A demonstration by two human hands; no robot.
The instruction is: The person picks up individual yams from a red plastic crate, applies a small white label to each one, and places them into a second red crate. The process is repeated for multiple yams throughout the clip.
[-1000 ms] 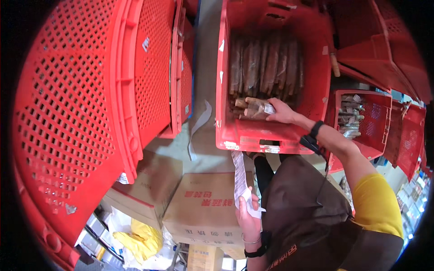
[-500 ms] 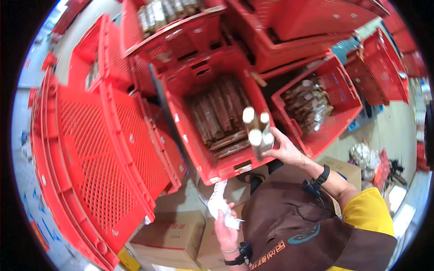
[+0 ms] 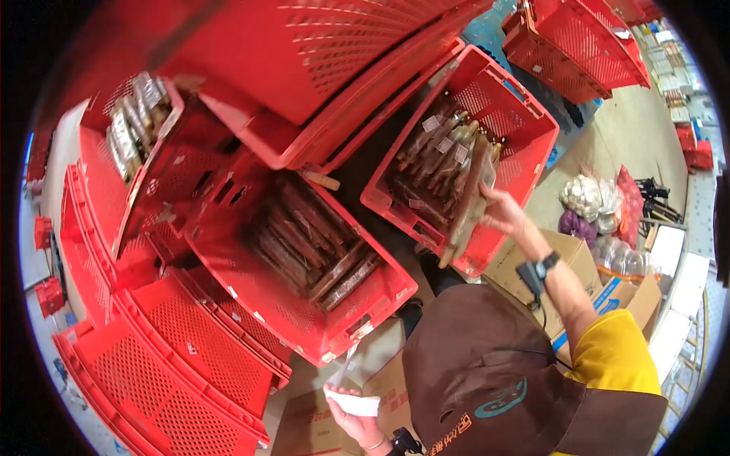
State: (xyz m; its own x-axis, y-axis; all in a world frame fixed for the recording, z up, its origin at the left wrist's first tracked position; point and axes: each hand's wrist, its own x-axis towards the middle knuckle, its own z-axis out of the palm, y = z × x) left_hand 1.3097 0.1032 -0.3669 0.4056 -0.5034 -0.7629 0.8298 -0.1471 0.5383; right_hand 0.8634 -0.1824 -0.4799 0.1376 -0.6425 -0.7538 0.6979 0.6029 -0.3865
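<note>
Head view, looking down over the person's brown cap (image 3: 487, 372) and yellow sleeve (image 3: 612, 353). The right hand (image 3: 503, 213), with a dark watch (image 3: 536, 270) on its wrist, reaches forward; its grip is pinched on a long brown pack (image 3: 465, 209), which hangs tilted over the near rim of the right crate (image 3: 525, 129). That red crate holds further brown packs (image 3: 433, 152) lying side by side, some with pale tags. The left hand (image 3: 351, 414), low in the view with a bracelet at the wrist, has its grip closed on a white paper slip (image 3: 346, 399), held just above a cardboard box (image 3: 323, 429).

Between the hands stands the middle crate (image 3: 304, 319), red and perforated, filled with dark packs (image 3: 312, 247) laid in a row. Upper left, a third crate (image 3: 163, 152) holds more packs. Empty red crates (image 3: 175, 380) are stacked at lower left, and another (image 3: 357, 45) lies tipped across the top. At right, near the right forearm, are open cardboard boxes (image 3: 578, 254) and bagged produce (image 3: 589, 201) on the floor.
</note>
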